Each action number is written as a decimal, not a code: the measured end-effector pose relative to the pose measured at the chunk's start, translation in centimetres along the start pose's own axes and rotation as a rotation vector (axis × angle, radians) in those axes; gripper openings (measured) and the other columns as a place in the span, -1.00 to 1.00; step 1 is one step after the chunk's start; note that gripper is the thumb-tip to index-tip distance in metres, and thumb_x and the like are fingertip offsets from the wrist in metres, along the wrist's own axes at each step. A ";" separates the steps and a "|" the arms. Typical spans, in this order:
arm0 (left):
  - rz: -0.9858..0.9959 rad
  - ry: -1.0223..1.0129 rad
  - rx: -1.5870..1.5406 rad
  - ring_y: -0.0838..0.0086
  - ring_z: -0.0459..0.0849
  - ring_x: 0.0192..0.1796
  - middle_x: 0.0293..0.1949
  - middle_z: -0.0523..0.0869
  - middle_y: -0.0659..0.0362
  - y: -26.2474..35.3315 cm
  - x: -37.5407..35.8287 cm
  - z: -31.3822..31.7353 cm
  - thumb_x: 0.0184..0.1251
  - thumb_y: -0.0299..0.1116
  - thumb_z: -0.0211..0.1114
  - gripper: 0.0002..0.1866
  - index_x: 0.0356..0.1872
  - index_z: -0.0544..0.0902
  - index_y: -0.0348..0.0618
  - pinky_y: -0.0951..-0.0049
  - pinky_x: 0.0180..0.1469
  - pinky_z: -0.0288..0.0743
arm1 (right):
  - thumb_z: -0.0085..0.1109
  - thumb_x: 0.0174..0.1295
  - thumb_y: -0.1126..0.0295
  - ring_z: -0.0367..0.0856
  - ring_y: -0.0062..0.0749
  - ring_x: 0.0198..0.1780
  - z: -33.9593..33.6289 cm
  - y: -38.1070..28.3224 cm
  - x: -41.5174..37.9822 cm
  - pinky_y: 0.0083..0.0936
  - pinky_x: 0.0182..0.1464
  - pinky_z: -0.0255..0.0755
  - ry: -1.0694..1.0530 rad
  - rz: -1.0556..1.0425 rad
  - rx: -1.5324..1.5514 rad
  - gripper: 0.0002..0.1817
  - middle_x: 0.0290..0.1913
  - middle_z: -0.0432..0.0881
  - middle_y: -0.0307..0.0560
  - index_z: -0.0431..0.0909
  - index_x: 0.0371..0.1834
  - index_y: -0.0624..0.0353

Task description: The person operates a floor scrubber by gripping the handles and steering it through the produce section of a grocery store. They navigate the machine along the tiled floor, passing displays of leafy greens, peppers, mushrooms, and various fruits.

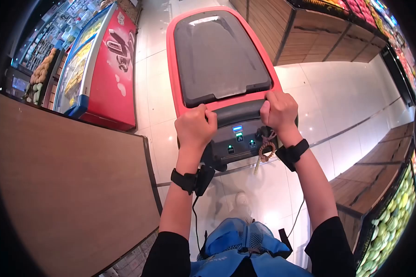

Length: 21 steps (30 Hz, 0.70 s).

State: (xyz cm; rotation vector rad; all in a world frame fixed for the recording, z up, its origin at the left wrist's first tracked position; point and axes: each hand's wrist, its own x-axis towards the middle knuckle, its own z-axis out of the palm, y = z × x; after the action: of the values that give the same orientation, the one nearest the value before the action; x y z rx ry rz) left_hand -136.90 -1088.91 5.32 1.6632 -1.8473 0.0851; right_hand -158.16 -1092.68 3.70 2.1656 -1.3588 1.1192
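Pale tiled floor (152, 92) surrounds a red plastic machine (172, 69), dark lid (222, 57) shut, black panel (223, 137) lit. Left hand (195, 127) and right hand (281, 111) clench its black handle (238, 112).

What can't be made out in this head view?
Head view:
- Fingertips of left hand and right hand: hidden, curled around handle.
- Machine wheels: hidden beneath red body.
- Inside: hidden by dark lid.
- Small print on control panel: too small.
- Freezer contents: too blurred to identify.
- Green produce: cut off by the dark image border, right.
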 end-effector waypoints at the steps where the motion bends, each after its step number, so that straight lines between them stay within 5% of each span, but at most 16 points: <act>1: 0.000 -0.001 0.005 0.15 0.52 -0.66 -0.74 0.50 0.04 -0.2 0.8 0.4 -0.02 -0.35 0.07 -0.80 -0.72 0.47 -0.20 0.28 -0.61 0.39 | -0.01 -0.16 0.32 0.39 -0.26 -0.63 0.5 0.5 0.3 -0.41 -0.58 0.28 0.000 0.005 -0.025 -0.82 -0.71 0.32 -0.11 0.28 -0.76 0.11; 21: -0.011 0.081 0.052 0.14 0.55 -0.61 -0.70 0.54 0.00 -9.6 27.9 12.4 0.01 -0.32 0.02 -0.78 -0.66 0.54 -0.18 0.24 -0.52 0.43 | 0.02 -0.14 0.26 0.37 -0.28 -0.68 22.3 12.1 20.6 -0.41 -0.60 0.28 0.022 -0.078 0.013 -0.77 -0.75 0.34 -0.14 0.29 -0.79 0.10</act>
State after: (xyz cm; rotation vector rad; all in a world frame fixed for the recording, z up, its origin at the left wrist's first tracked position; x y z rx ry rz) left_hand -132.98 -1120.67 5.78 1.6798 -1.7897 0.1944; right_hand -154.25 -1125.16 4.20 2.1889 -1.2502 1.1223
